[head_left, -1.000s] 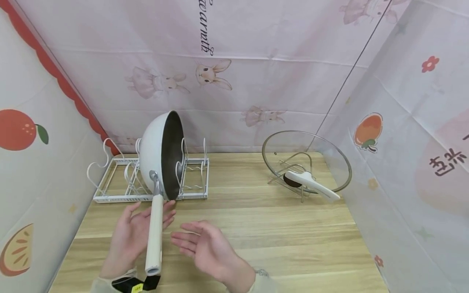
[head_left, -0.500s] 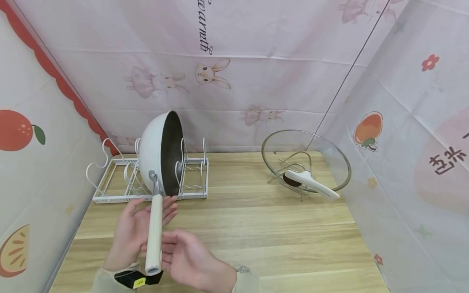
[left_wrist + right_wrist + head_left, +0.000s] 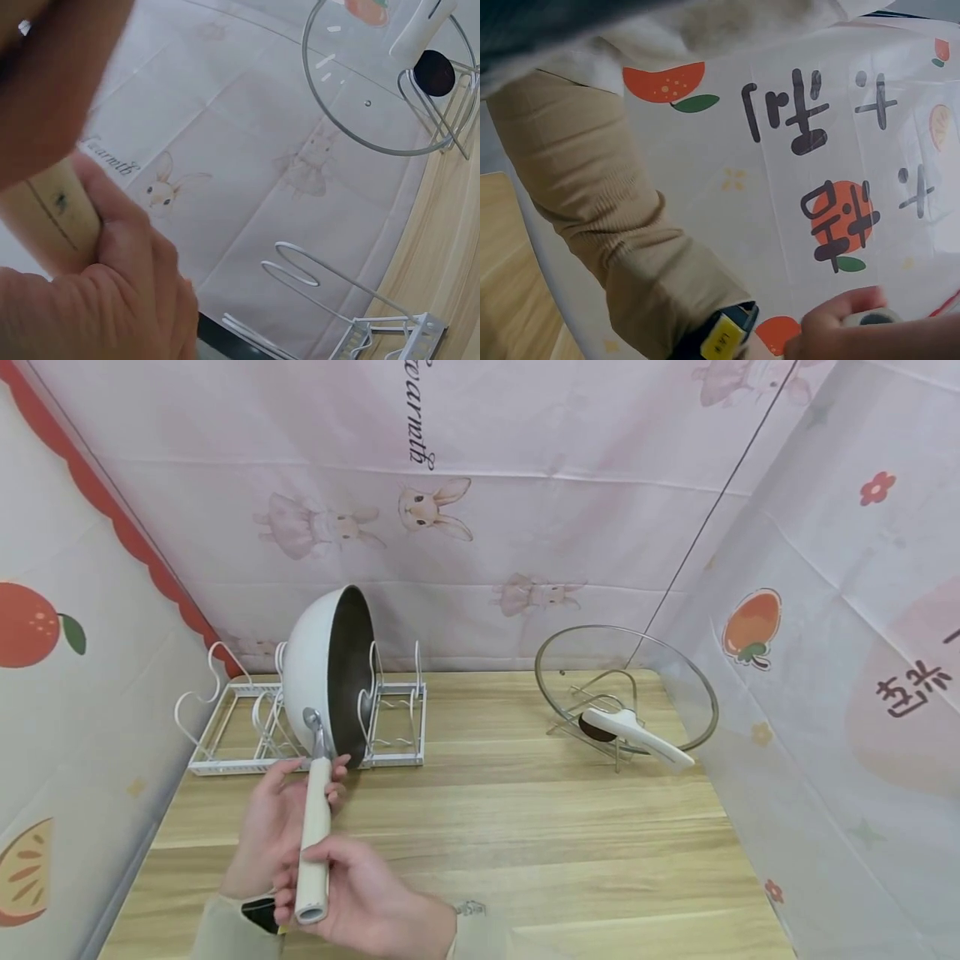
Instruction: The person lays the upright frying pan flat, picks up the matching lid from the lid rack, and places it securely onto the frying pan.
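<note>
Both hands grasp the wok's handle (image 3: 315, 835). The left hand (image 3: 281, 822) wraps its upper part; the right hand (image 3: 360, 897) clasps its near end. The wok (image 3: 326, 672) stands on edge in the rack (image 3: 225, 752).

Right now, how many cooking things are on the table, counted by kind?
Woks: 1, white wok standing in its rack
Glass lids: 1, glass lid
Racks: 2, white pan rack, wire lid stand
Total: 4
</note>
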`<state>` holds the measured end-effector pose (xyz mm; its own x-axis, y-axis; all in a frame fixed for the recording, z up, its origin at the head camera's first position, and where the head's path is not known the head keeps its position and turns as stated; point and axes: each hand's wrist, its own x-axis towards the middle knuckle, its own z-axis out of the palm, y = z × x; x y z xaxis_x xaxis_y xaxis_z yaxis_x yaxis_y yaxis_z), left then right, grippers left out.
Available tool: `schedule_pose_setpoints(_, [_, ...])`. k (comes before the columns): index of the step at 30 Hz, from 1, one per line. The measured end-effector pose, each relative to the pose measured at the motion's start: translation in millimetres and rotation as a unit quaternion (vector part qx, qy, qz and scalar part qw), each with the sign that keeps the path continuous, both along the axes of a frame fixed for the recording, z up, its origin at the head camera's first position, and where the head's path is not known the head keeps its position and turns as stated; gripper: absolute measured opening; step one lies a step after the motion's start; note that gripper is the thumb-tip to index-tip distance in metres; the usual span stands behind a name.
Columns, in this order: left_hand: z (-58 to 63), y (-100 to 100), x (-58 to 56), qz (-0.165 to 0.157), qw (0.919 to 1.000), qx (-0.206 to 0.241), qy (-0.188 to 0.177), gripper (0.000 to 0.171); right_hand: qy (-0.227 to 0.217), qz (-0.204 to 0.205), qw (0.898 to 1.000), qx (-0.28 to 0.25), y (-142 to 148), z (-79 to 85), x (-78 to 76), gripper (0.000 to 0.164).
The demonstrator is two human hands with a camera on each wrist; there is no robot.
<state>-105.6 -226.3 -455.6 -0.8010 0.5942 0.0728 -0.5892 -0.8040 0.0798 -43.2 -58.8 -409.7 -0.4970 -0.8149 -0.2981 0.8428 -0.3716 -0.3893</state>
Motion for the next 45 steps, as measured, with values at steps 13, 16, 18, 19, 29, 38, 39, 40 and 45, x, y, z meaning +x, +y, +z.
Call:
schedule_pose_setpoints(13, [0.1,12.9,-17.0,-0.012,0.9998,-0.016,0.008,0.033,-0.079,0.012,0.997,0.015,-17.7,-6.3,0.1,0.019])
schedule_pose_setpoints(16, [-0.9,13.6,-19.0,-0.021,0.9997,0.000,0.010,0.032,-0.086,-0.004,0.996,0.004,-21.4,-7.4,-1.1,0.021])
schedule_pose_setpoints(18, [-1.9,14.1,-20.0,-0.026,0.9995,0.013,0.012,0.029,-0.090,-0.014,0.996,-0.008,-23.9,-8.5,-1.2,0.024])
schedule_pose_setpoints(19, [-2.3,14.5,-20.6,-0.029,0.9993,0.018,0.013,0.028,-0.089,-0.016,0.996,-0.015,-24.8,-9.2,-1.1,0.026])
schedule_pose_setpoints(29, [-1.3,21.9,-26.5,-0.051,0.9972,0.049,0.022,0.028,-0.096,-0.008,0.995,-0.007,-29.1,-6.7,-2.0,0.032])
schedule_pose_setpoints(38, [1.0,23.2,-26.0,-0.053,0.9972,0.047,0.022,0.036,-0.088,0.003,0.996,0.001,-29.5,-6.8,-2.3,0.035])
schedule_pose_setpoints(39, [1.2,23.1,-26.0,-0.053,0.9973,0.045,0.022,0.036,-0.087,0.004,0.996,0.002,-29.5,-6.9,-2.2,0.035])
schedule_pose_setpoints(40, [1.2,22.9,-26.1,-0.053,0.9973,0.044,0.023,0.036,-0.087,0.004,0.996,0.002,-29.6,-6.9,-2.1,0.035])
schedule_pose_setpoints(45, [0.8,23.0,-26.6,-0.052,0.9977,0.038,0.021,0.035,-0.082,-0.002,0.997,0.009,-30.6,-6.7,-1.4,0.034])
